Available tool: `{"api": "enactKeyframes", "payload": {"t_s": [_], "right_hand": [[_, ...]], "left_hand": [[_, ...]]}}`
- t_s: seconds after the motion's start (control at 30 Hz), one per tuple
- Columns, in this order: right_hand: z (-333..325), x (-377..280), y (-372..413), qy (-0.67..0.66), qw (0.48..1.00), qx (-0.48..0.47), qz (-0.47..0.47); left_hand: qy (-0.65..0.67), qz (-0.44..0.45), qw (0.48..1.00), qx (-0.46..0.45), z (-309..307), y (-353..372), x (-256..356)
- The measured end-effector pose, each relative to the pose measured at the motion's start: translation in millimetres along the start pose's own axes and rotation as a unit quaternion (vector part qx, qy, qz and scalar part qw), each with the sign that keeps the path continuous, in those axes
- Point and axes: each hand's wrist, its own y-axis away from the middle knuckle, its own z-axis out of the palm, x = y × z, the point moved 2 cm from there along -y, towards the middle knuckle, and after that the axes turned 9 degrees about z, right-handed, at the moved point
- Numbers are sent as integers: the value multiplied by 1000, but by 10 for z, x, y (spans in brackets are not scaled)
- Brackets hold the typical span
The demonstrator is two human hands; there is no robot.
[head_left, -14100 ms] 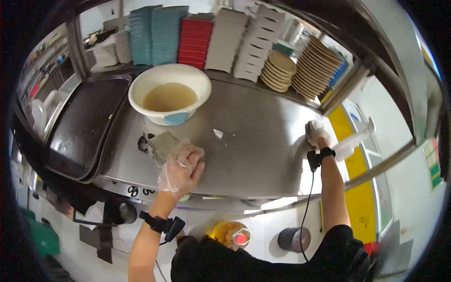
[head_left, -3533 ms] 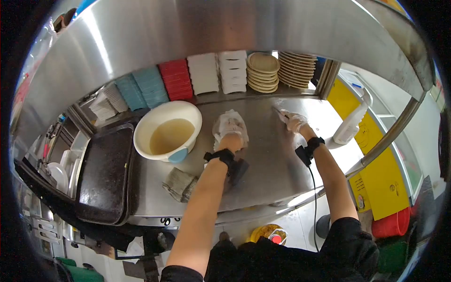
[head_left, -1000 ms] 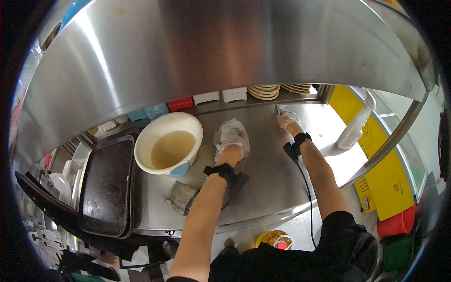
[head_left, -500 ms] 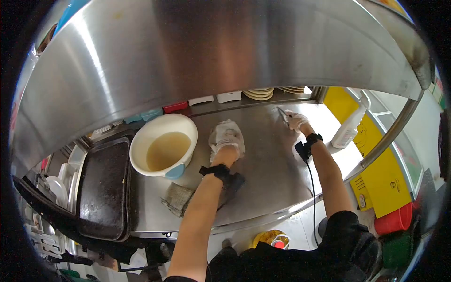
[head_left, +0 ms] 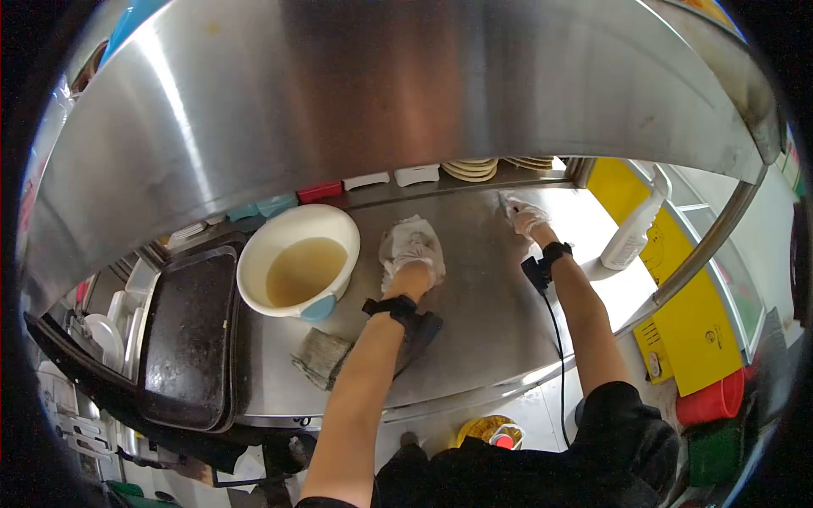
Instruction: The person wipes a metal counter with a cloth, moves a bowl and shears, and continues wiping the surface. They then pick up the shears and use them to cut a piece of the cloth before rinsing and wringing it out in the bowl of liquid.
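Both forearms reach forward, left hand (head_left: pixel 412 253) seemingly pressed flat.

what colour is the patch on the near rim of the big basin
Light blue, on the white basin; the head view shows it.

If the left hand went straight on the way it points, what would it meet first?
Beyond the white cloth under the left hand, bare counter, then probably the ledge at the back, with a white stack behind; its height is hard to judge.
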Motion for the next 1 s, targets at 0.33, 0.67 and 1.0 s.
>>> {"api": "enactKeyframes", "payload": {"t_s": [0.33, 0.67, 1.0], "right_hand": [[-160, -185, 159, 181, 982, -46, -26], [-151, -113, 210, 269, 949, -20, -166], [648, 603, -577, 206, 960, -45, -184]], "left_hand": [[156, 97, 980, 76, -255, 446, 8], [59, 67, 995, 47, -741, 648, 260], [30, 65, 997, 13, -588, 569, 211]]}}
